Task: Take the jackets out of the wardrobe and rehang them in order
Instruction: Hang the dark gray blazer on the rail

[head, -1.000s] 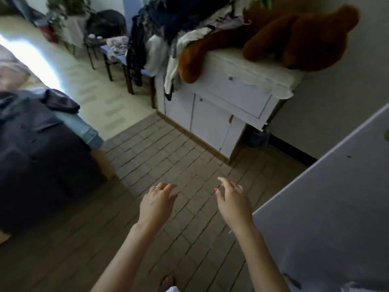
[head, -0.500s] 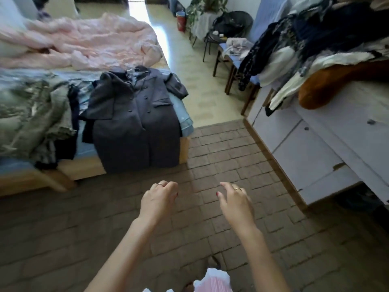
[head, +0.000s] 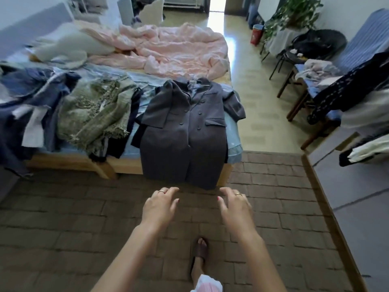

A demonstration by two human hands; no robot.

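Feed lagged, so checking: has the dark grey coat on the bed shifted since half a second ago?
No. The dark grey coat still hangs over the bed's foot edge beside the olive jacket; only the camera turned.

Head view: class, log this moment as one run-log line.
left hand: open, empty | right hand: open, empty | grey coat: flat on bed, hem overhanging edge | other jackets: heaped left

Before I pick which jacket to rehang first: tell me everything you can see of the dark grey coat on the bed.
The dark grey coat lies face up on the bed's near corner, hem hanging over the wooden bed frame towards the floor. It looks like wool, double-breasted, with buttons, wide lapels and a flap pocket. Both sleeves are folded across. A hanger seems to sit at its collar. Neither hand touches it.
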